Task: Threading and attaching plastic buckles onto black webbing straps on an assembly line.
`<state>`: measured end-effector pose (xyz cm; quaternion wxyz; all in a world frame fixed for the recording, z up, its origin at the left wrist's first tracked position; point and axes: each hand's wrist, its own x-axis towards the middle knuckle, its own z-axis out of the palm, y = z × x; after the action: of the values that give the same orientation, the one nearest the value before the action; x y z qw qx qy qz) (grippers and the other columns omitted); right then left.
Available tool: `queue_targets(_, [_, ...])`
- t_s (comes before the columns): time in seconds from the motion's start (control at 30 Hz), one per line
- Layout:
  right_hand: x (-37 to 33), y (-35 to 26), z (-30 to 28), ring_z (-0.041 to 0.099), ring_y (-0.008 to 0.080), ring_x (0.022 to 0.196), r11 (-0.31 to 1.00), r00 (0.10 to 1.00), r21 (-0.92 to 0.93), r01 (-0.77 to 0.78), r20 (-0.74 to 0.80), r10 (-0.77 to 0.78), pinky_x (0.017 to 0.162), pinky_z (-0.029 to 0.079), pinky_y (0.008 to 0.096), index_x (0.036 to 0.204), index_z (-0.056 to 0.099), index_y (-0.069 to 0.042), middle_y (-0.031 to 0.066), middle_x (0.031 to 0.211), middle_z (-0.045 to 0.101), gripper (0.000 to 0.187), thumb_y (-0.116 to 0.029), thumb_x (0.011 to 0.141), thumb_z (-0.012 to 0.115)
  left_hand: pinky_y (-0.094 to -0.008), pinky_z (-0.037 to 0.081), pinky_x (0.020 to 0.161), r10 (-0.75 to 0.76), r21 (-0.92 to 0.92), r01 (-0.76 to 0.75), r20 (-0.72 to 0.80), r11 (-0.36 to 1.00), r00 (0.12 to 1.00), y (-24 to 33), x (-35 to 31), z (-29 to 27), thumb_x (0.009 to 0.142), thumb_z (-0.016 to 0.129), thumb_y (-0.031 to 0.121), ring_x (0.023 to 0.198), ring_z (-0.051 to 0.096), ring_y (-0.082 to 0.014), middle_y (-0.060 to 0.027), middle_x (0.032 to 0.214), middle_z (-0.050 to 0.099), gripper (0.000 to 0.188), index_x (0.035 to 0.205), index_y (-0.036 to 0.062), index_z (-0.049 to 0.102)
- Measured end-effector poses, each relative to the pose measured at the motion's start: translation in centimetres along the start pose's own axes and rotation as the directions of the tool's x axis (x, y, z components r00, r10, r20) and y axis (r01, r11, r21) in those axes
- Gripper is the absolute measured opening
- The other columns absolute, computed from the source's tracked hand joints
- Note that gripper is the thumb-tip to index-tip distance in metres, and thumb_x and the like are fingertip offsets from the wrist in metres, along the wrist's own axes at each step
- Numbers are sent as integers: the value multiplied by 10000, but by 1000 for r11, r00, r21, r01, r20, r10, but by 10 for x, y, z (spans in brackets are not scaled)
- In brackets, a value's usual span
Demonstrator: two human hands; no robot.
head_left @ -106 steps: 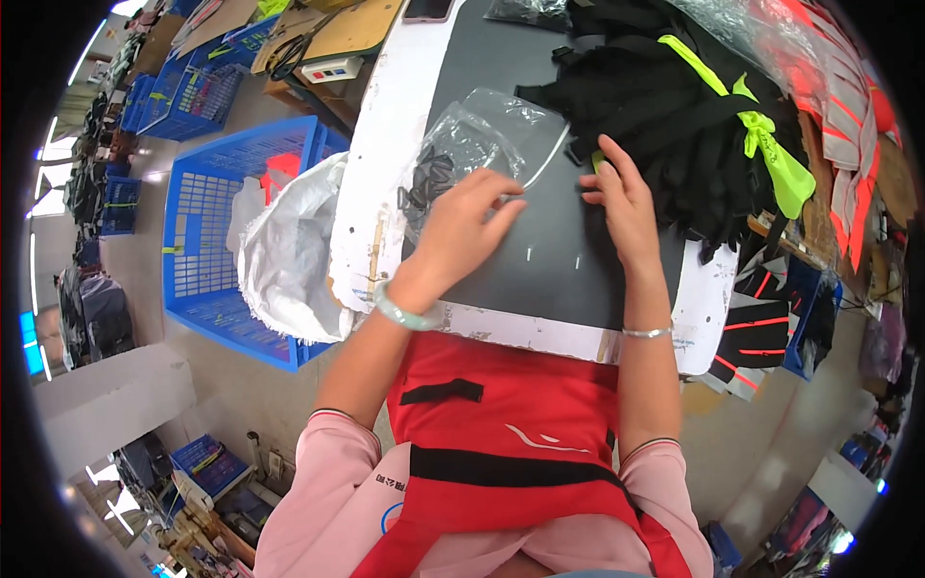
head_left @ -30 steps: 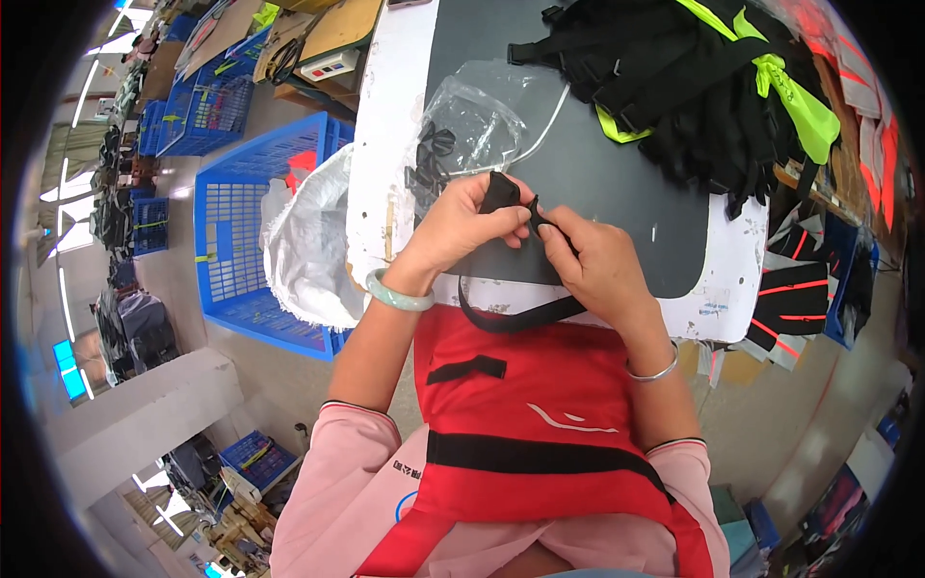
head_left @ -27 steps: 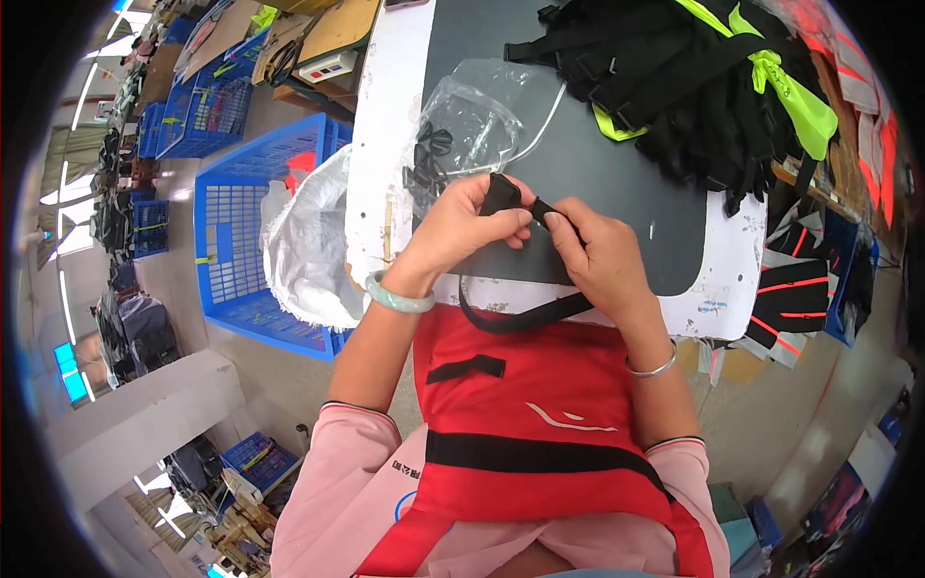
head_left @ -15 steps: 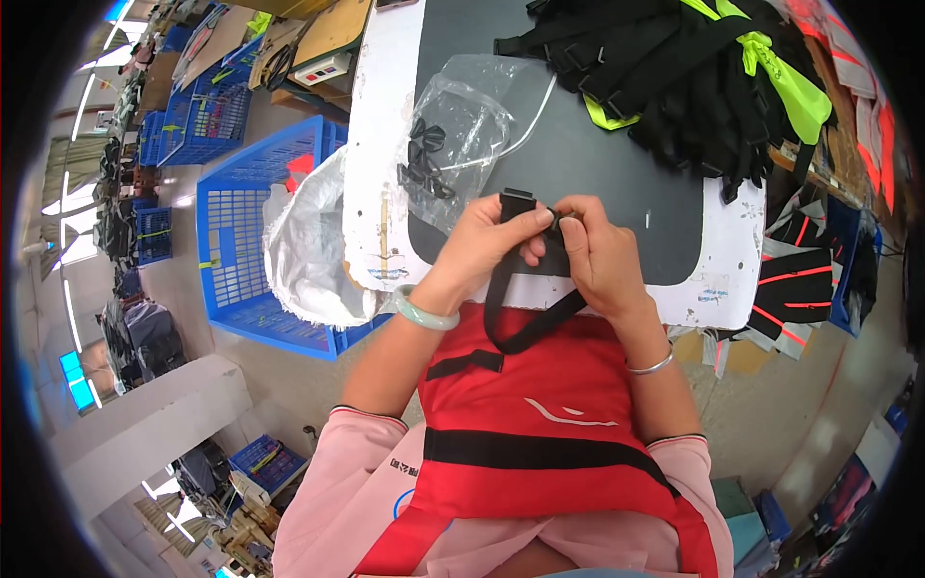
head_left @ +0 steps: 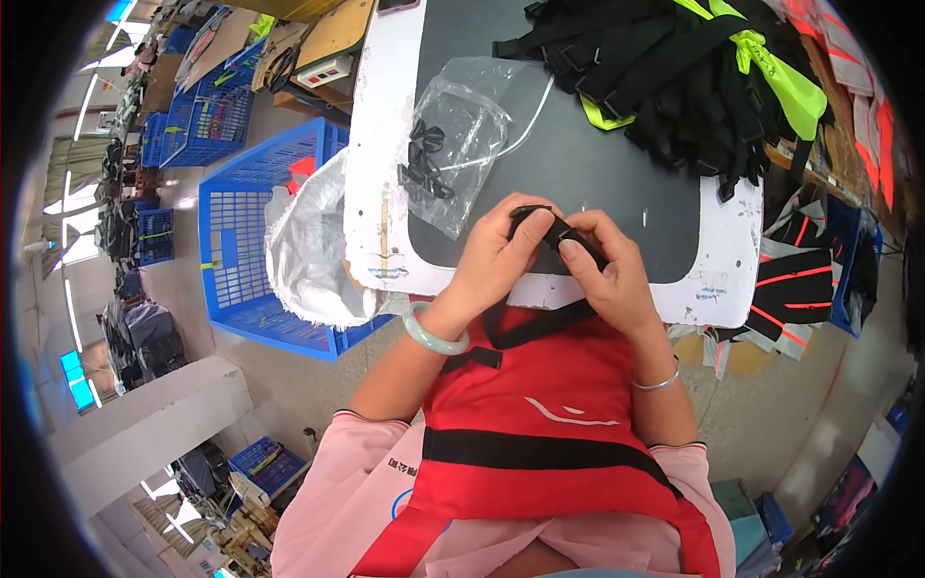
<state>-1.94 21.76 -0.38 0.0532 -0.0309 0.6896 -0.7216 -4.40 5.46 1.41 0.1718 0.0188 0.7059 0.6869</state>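
Note:
My left hand [head_left: 496,252] pinches a black webbing strap [head_left: 557,229] at the near edge of the table, its thumb pressed on top. On the strap's other side my right hand [head_left: 615,270] grips it between thumb and fingers. A small dark buckle seems to sit on the strap between the hands, though fingers partly cover it. The strap's slack hangs down over the red apron [head_left: 540,385]. Beyond my left hand lies a clear plastic bag [head_left: 472,106] with several small black buckles [head_left: 426,159] on it or in it.
A heap of black straps [head_left: 655,87] tied with neon-yellow fabric [head_left: 780,82] covers the table's far right. A blue plastic crate [head_left: 231,241] with a white woven sack [head_left: 308,250] stands left of the white-edged table [head_left: 371,222]. Black-and-grey pieces with orange strips [head_left: 795,284] lie at right.
Both hands have shifted slightly, the right one rightward and lower. The strap now stretches flatter between them, and the strap end that stood up by my left hand is folded down.

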Motion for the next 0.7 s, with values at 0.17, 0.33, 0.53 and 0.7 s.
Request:
queue_targets(0.17, [-3,-1,-5,445,59,604,984,987,102,-148,85,139,549,362,206,954,558,-13,-1,708,520,130,-134,906,545,-210,359,482,-85,-398,96,45,912,995,2,-3,1,998,391,303,546,403,-54,-25,792,484,363,1089,-12,547])
queue_targets(0.33, [-4,3,-23,387,28,596,935,976,300,-191,157,150,539,330,179,1003,544,-33,-41,702,479,193,-213,971,482,-222,371,476,-107,-428,116,47,896,993,3,-5,-3,969,454,323,622,501,-109,-70,899,568,364,1116,2,543])
queue_targets(0.53, [-8,-5,-34,383,29,600,889,904,286,-358,345,253,532,318,179,987,545,-33,-42,691,444,218,-235,977,464,-220,373,453,-185,-487,268,212,831,960,-10,-12,-27,917,572,259,562,519,-131,-72,831,607,344,1141,1,541])
queue_targets(0.7, [-5,-9,-31,354,28,591,812,817,362,-458,532,223,517,283,169,958,550,-37,-43,687,429,235,-257,973,471,-208,310,404,-184,-449,332,341,830,922,-5,-14,-22,909,585,260,474,438,-92,-66,762,591,329,1090,-14,562])
